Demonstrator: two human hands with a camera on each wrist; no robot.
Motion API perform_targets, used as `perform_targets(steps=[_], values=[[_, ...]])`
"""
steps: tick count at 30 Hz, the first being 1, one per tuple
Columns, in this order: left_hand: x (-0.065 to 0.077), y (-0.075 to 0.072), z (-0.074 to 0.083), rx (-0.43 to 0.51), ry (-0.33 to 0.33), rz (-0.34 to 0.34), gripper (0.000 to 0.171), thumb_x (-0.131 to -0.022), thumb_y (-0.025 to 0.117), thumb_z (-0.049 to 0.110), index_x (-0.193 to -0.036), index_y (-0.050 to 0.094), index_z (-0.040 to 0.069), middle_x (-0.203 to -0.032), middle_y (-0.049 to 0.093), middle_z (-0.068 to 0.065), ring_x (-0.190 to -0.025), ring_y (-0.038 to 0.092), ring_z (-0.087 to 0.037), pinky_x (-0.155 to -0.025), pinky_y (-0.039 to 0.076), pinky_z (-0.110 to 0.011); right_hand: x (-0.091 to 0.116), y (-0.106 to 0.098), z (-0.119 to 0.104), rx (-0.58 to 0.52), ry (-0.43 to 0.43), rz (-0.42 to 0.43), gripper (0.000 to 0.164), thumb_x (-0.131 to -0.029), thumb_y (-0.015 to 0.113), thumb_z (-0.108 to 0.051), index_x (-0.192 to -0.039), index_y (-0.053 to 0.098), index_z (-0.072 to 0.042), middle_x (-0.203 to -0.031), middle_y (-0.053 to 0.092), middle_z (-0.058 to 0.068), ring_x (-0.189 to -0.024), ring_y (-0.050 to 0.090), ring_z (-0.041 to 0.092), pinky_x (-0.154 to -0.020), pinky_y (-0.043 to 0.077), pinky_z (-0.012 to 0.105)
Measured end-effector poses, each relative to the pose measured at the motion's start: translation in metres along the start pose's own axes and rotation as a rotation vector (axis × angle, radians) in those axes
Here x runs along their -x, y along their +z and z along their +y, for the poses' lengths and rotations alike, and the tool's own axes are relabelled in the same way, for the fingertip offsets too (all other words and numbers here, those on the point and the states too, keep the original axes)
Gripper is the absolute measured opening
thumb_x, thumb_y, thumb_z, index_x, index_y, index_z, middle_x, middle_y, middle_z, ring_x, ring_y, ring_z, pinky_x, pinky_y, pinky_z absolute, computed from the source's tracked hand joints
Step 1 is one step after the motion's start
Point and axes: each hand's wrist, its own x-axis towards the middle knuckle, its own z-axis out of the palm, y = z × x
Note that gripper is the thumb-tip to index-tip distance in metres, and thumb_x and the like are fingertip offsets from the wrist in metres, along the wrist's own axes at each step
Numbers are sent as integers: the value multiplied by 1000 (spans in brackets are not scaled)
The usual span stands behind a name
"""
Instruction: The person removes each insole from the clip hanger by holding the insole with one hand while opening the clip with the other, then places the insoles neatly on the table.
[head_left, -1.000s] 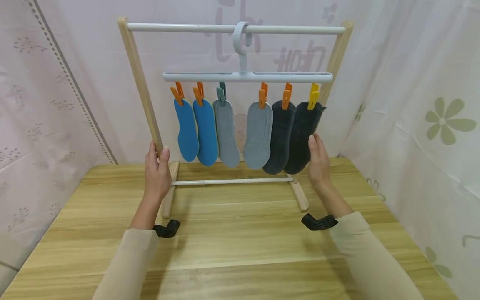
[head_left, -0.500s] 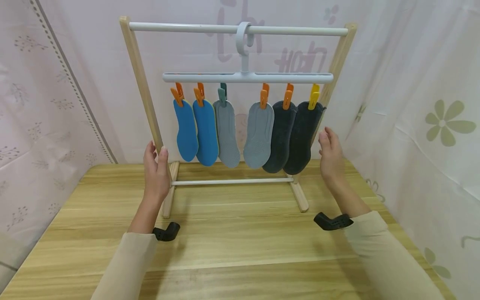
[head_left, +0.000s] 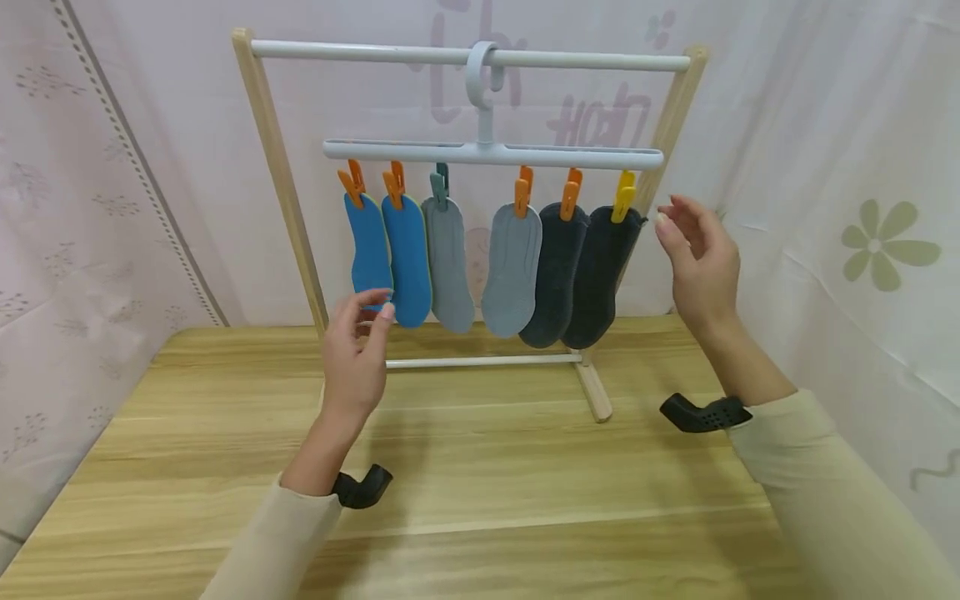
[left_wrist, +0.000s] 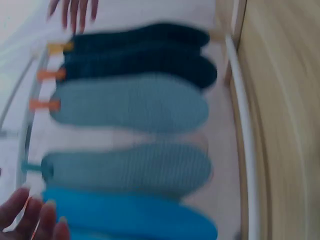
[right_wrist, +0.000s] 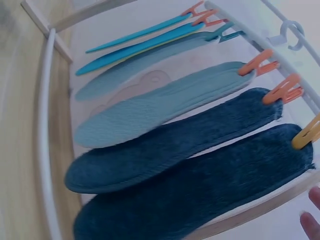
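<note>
hanging blue insole [head_left: 369,242], left hand [head_left: 356,357] in front; curtain [head_left: 795,167] behind

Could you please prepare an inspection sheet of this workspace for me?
Surface: wood-grain table, with the rack standing on it.
Job's things: six insoles (two blue, two gray, two dark), each hanging from one clip on the white hanger, which is hooked over the rack's upper rod.
Clutter: nothing seen.
Hands: left hand holds nothing and overlaps a blue insole in the head view, contact unclear; right hand holds nothing, near the yellow clip.
Cables: nothing seen.
Surroundings: pale printed curtains behind and beside the table.
</note>
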Motion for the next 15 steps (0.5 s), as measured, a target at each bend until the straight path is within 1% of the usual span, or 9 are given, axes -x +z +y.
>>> perform_targets(steps=[3, 7, 10, 12, 15], values=[[7, 18, 9, -1, -29, -171, 31, -100, 50, 34, -118, 63, 13, -110, 61, -3, -94, 58, -16, -81, 49, -34, -9, -1, -7, 8, 2, -58, 45, -96, 57, -31, -137, 51, -14, -132, 59, 8, -119, 56, 9, -104, 43, 23], [15, 45, 16, -13, -74, -381, 28, -99, 50, 36, -115, 64, 17, -108, 63, 2, -94, 61, -14, -81, 52, -33, -20, 0, -14, -14, 57, -160, 53, -95, 59, -35, -141, 47, -12, -138, 55, 9, -124, 53, 11, -106, 42, 24], [17, 65, 17, -21, -111, -505, 27, -99, 51, 37, -115, 64, 19, -108, 64, 4, -97, 61, -13, -83, 51, -32, -27, 4, -16, -34, 103, -221, 55, -94, 59, -37, -142, 45, -13, -141, 52, 7, -127, 51, 13, -107, 41, 26], [18, 77, 15, -22, -145, -580, 29, -99, 51, 38, -117, 64, 19, -111, 64, 5, -100, 61, -13, -84, 51, -32, -31, 7, -17, -47, 128, -235, 55, -94, 59, -37, -143, 46, -15, -142, 51, 7, -127, 51, 14, -107, 42, 28], [18, 97, 12, -19, -218, -683, 33, -98, 50, 41, -120, 63, 19, -115, 64, 5, -103, 60, -15, -85, 51, -32, -36, 11, -16, -73, 156, -244, 54, -95, 58, -38, -143, 46, -16, -141, 53, 7, -124, 52, 13, -107, 43, 33]])
